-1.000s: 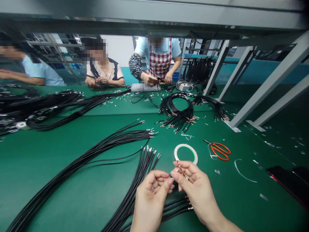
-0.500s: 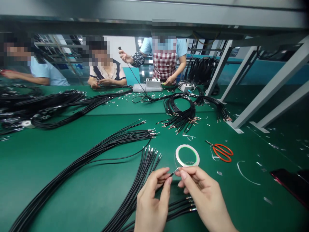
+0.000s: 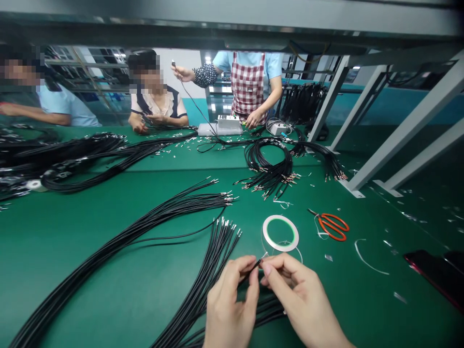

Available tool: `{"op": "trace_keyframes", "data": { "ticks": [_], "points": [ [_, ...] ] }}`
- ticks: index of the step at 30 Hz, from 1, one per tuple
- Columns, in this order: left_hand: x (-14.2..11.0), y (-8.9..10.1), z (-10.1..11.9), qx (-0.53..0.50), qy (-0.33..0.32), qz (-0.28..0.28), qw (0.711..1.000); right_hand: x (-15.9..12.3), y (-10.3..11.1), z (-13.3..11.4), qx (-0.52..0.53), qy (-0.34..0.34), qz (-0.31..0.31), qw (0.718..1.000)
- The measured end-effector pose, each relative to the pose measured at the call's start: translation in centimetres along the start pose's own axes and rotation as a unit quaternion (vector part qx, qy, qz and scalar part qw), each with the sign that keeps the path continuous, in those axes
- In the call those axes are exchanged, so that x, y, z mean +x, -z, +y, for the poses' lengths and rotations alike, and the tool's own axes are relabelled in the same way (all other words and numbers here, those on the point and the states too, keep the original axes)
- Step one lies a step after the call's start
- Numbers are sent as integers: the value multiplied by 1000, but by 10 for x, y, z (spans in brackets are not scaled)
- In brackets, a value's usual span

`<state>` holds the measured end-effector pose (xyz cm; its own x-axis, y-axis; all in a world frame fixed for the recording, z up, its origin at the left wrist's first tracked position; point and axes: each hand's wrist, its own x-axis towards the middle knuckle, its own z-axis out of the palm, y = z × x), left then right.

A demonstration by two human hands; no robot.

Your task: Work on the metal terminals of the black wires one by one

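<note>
Left hand (image 3: 232,304) and right hand (image 3: 300,302) closed in a pinch on a black wire (image 3: 255,264) with a small metal terminal (image 3: 264,254) at its tip, held above the green bench mat (image 3: 90,241). Fingers (image 3: 246,262) hide most of the wire end; exact contact with the terminal hard to make out. Bundle of black wires (image 3: 217,251) lies beside and under the left hand, lower part cut off by the frame. Roll of white tape (image 3: 281,218) just beyond the right hand; orange-handled scissors (image 3: 332,227) further right. Co-worker's raised hand (image 3: 181,72) holds a wire across the bench.
</note>
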<state>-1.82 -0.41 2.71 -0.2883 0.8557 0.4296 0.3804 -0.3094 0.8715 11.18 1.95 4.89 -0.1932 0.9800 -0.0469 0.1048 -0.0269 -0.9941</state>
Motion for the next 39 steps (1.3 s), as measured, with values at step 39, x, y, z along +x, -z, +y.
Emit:
{"op": "trace_keyframes", "data": {
  "ticks": [39],
  "points": [
    [10,4,7,-118,154,-103,976,5,2,-6,-24,-9,-18,1000]
  ]
}}
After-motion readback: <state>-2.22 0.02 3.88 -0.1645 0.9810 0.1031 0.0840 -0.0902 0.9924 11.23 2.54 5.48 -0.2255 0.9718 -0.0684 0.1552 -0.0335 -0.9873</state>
